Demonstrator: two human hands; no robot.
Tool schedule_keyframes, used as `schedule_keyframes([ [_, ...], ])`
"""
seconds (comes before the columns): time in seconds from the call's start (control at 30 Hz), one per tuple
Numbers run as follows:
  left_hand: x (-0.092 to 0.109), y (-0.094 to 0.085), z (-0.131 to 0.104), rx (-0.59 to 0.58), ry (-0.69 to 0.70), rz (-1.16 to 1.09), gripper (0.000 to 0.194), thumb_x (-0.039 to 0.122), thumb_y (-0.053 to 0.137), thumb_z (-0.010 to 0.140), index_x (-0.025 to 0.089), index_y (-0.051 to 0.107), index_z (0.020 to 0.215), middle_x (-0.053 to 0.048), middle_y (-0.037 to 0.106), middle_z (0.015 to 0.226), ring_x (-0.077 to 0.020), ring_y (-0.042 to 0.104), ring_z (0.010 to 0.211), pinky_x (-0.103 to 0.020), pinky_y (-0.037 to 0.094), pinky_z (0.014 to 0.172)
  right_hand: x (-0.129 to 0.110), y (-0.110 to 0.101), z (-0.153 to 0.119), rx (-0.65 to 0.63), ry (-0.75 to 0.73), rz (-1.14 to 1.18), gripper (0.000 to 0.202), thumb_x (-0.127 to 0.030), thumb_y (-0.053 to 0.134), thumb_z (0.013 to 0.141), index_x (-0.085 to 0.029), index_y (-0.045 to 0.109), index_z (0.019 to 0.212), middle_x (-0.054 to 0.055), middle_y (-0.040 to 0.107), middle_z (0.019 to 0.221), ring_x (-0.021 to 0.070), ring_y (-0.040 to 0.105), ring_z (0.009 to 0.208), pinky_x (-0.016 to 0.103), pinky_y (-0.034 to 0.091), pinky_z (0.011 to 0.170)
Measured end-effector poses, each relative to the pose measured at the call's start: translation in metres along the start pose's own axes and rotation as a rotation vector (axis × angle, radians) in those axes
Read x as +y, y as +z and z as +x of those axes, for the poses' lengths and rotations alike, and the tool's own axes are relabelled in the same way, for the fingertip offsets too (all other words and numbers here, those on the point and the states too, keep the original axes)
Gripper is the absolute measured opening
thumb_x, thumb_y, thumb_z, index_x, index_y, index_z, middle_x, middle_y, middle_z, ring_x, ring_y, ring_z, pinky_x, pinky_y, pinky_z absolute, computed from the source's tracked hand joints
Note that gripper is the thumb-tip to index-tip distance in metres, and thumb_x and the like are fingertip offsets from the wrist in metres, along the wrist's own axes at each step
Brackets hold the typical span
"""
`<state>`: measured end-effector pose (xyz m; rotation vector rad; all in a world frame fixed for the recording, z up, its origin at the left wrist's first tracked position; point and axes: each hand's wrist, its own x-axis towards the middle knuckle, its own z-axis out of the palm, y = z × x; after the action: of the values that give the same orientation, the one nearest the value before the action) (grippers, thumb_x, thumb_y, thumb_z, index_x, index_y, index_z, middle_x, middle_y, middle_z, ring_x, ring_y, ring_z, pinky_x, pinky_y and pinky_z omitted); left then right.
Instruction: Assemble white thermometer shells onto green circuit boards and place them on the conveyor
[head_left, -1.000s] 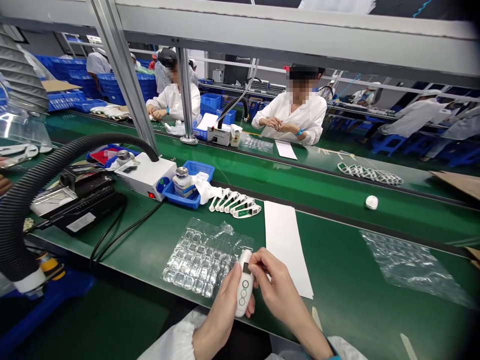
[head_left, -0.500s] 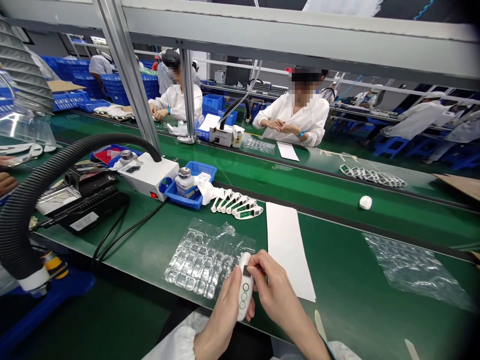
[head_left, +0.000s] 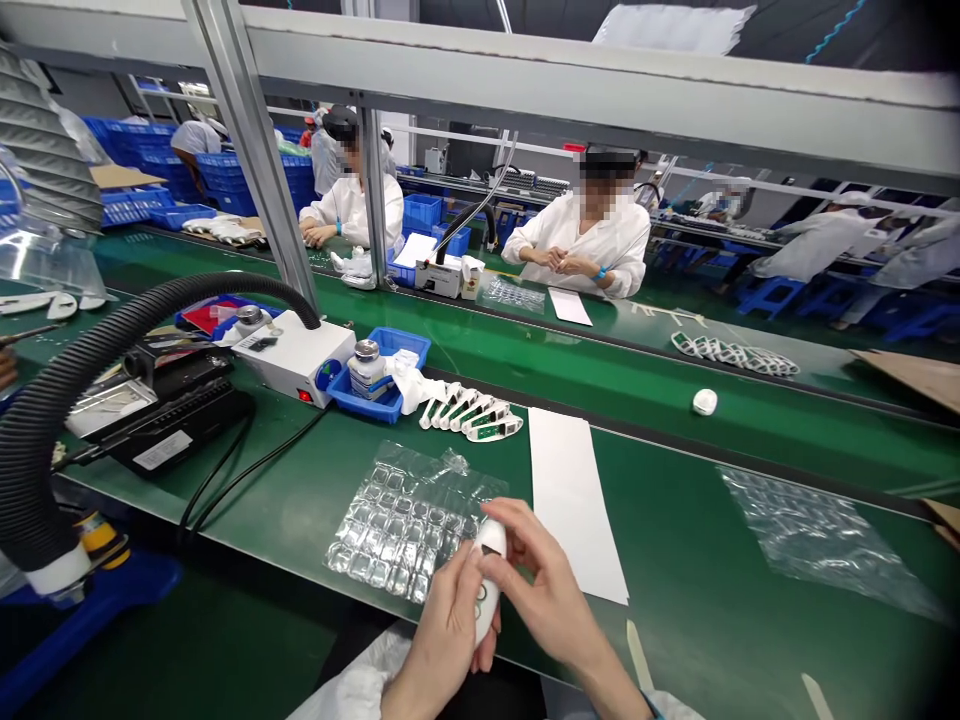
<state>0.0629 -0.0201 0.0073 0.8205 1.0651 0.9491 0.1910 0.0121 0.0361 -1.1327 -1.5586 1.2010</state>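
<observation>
Two bare hands at the near edge of the green table (head_left: 300, 490), with containers to the left. The nearer blue tray (head_left: 409, 345), to the right of a white box (head_left: 289, 350), contains a metal-capped bottle (head_left: 367, 372); a white cloth (head_left: 409, 385) lies partly in it and spills over its right side. A farther blue tray, beyond the box, holds a red item (head_left: 204, 317). The clear blister sheet (head_left: 390, 540) has rows of square pockets; whether these are filled cannot be told. To its far side lie white shells with green boards (head_left: 480, 415); to its right, white paper (head_left: 574, 500).

The white handheld device (head_left: 487, 600) is just right of the blister sheet, above the table's near edge. The left hand's (head_left: 439, 620) grip is closed around it; the right hand (head_left: 544, 590) curves about its upper end, and whether that grip pinches it cannot be told.

Compared with the earlier frame, the right thumb lies lower, across the dark window, where it was at the window's side, and the round buttons are more covered. The rounded white part (head_left: 703, 402) on the green strip sits farther left.
</observation>
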Motion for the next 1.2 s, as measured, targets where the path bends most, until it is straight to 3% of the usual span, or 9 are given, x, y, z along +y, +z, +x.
schedule_keyframes([
  [0.1, 0.003, 0.001, -0.002, -0.009, 0.047, 0.086, 0.048, 0.061, 0.034, 0.091, 0.019, 0.051, 0.075, 0.007, 0.046, 0.05, -0.0055, 0.037, 0.033, -0.018, 0.028, 0.034, -0.004, 0.003, 0.004, -0.001, -0.046, -0.005, 0.014, -0.034, 0.06, 0.089, -0.021, 0.063, 0.089, 0.005, 0.056, 0.094, 0.0168, 0.055, 0.081, 0.026, 0.046, 0.065],
  [0.2, 0.006, 0.003, -0.003, -0.024, 0.058, 0.22, 0.051, 0.06, 0.03, 0.092, 0.02, 0.05, 0.068, 0.006, 0.043, 0.046, -0.0069, 0.034, 0.03, -0.021, 0.025, 0.034, -0.002, 0.003, 0.009, 0.019, 0.019, 0.062, 0.028, -0.042, 0.06, 0.087, -0.018, 0.06, 0.073, 0.002, 0.055, 0.08, 0.0128, 0.053, 0.063, 0.022, 0.042, 0.048],
  [0.3, 0.013, -0.004, 0.003, -0.075, 0.084, 0.38, 0.05, 0.059, 0.028, 0.093, 0.02, 0.06, 0.085, -0.002, 0.058, 0.062, -0.0145, 0.053, 0.046, -0.025, 0.041, 0.044, 0.004, -0.008, 0.017, -0.027, 0.201, 0.132, 0.039, -0.052, 0.056, 0.086, -0.017, 0.059, 0.069, -0.001, 0.053, 0.067, 0.0067, 0.045, 0.039, 0.018, 0.03, 0.031],
  [0.37, 0.023, -0.016, 0.016, -0.058, 0.175, 0.482, 0.045, 0.054, 0.03, 0.095, 0.023, 0.057, 0.113, -0.008, 0.066, 0.095, -0.0218, 0.064, 0.084, -0.031, 0.052, 0.07, 0.011, -0.027, 0.031, 0.005, 0.241, 0.132, 0.04, -0.055, 0.058, 0.084, -0.017, 0.061, 0.071, -0.002, 0.054, 0.058, 0.0076, 0.045, 0.034, 0.018, 0.03, 0.028],
  [0.43, 0.04, -0.029, 0.036, 0.007, 0.296, 0.596, 0.041, 0.048, 0.03, 0.097, 0.027, 0.045, 0.129, -0.01, 0.059, 0.121, -0.0236, 0.057, 0.11, -0.035, 0.048, 0.089, 0.022, -0.057, 0.053, 0.133, 0.217, 0.121, 0.041, -0.056, 0.063, 0.079, -0.016, 0.063, 0.073, -0.002, 0.055, 0.052, 0.0111, 0.05, 0.034, 0.019, 0.033, 0.029],
  [0.57, 0.071, -0.039, 0.095, -0.001, 0.592, 0.969, 0.027, 0.033, 0.034, 0.098, 0.021, 0.049, 0.117, -0.011, 0.055, 0.121, -0.0228, 0.054, 0.111, -0.037, 0.045, 0.095, 0.049, -0.125, 0.122, 0.447, 0.142, 0.131, 0.04, -0.056, 0.061, 0.08, -0.017, 0.061, 0.083, 0.001, 0.061, 0.063, 0.0153, 0.06, 0.048, 0.022, 0.043, 0.037],
  [0.7, 0.074, -0.02, 0.15, -0.058, 0.683, 1.103, 0.019, 0.015, 0.044, 0.093, 0.017, 0.056, 0.108, -0.011, 0.058, 0.114, -0.0262, 0.052, 0.112, -0.044, 0.042, 0.098, 0.076, -0.163, 0.185, 0.605, 0.142, 0.141, 0.029, -0.042, 0.053, 0.092, -0.015, 0.058, 0.102, 0.006, 0.065, 0.093, 0.017, 0.066, 0.072, 0.029, 0.055, 0.06],
  [0.93, 0.056, 0.005, 0.182, -0.052, 0.584, 1.105, 0.026, 0.028, 0.062, 0.088, 0.015, 0.06, 0.111, -0.008, 0.061, 0.118, -0.0258, 0.057, 0.111, -0.052, 0.045, 0.097, 0.096, -0.164, 0.195, 0.631, 0.143, 0.027, 0.024, -0.029, 0.062, 0.091, -0.015, 0.06, 0.11, 0.007, 0.062, 0.11, 0.0181, 0.062, 0.089, 0.036, 0.054, 0.076],
  [1.2, 0.064, 0.002, 0.162, -0.154, 0.311, 0.629, 0.026, 0.034, 0.05, 0.094, 0.015, 0.052, 0.111, -0.006, 0.064, 0.099, -0.0146, 0.066, 0.071, -0.031, 0.057, 0.063, 0.045, -0.112, 0.13, 0.307, -0.008, -0.015, 0.036, -0.046, 0.074, 0.069, -0.018, 0.069, 0.092, 0.008, 0.069, 0.092, 0.0231, 0.063, 0.086, 0.037, 0.05, 0.08],
])
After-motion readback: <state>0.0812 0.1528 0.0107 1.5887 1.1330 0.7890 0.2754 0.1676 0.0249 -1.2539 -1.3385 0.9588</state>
